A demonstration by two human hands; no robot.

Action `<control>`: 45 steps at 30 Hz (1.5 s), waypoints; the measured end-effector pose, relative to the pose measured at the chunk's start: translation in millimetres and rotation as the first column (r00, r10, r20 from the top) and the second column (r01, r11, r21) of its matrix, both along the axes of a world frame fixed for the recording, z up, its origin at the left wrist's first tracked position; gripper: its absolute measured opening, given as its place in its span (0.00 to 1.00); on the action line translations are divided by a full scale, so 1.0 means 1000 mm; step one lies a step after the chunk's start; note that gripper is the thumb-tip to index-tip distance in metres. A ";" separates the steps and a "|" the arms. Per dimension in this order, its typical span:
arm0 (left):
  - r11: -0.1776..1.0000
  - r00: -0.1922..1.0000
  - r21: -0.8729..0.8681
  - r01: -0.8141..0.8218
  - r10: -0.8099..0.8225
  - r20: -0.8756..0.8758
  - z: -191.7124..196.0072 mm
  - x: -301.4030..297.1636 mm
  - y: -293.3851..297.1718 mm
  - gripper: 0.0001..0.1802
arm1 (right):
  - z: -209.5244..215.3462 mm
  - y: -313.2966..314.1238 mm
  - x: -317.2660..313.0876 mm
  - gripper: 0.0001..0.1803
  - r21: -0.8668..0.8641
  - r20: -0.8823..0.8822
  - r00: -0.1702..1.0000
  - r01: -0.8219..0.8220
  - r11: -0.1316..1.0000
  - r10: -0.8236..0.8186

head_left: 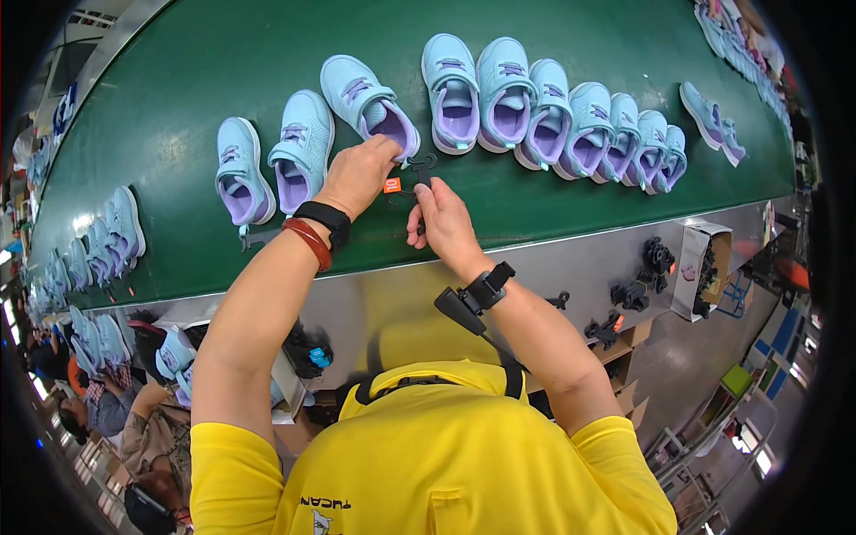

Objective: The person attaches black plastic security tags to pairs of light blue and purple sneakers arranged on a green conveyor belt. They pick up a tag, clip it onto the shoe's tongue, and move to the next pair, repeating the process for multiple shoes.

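My left hand [358, 175] pinches the heel collar of a light blue shoe [352, 85] with lilac lining, which lies tilted on the green table. Close beside that heel, my right hand [443, 218] holds a black plastic shoe hanger [423, 169] between thumb and fingers, its hook pointing at the shoe. An orange tag [392, 185] sits between the two hands. Left of the gripped shoe stand another blue shoe [301, 143] and a further blue shoe [238, 165], with a dark hanger piece [259, 238] at the latter's heel.
A row of several matching shoes [502, 89] extends rightward on the green table [374, 27]. More shoes [125, 223] stand at the far left. Along the metal front edge hang bunches of black hangers [658, 257], near a white carton [700, 267]. People [102, 415] sit at lower left.
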State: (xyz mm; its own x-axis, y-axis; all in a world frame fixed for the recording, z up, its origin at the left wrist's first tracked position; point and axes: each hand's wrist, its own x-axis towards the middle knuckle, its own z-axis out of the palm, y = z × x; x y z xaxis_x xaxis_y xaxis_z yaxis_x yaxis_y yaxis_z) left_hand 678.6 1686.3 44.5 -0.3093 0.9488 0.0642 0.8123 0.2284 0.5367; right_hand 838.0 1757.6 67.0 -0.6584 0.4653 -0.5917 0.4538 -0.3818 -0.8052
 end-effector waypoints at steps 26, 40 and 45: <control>0.998 1.000 -0.054 0.015 -0.015 0.007 0.010 -0.019 -0.035 0.12 | 0.004 -0.005 -0.015 0.16 -0.204 -0.006 0.886 -0.454 0.867 0.463; 0.970 0.997 -0.243 0.031 -0.048 -0.064 0.030 0.015 -0.051 0.20 | 0.039 0.101 -0.029 0.04 0.982 0.020 0.855 -0.115 0.152 0.518; 0.962 0.992 -0.249 -0.114 0.125 0.027 0.038 0.023 -0.050 0.18 | 0.003 0.130 -0.018 0.07 0.867 0.470 0.621 -0.456 -0.199 0.627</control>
State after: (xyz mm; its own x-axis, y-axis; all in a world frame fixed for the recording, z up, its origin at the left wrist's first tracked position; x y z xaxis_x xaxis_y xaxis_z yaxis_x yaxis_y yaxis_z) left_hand 701.5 1636.7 82.5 -0.4185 0.8896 -0.1829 0.7490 0.4520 0.4844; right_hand 820.1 1887.5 69.6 -0.9982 -0.0600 -0.0021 -0.0576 0.9670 -0.2482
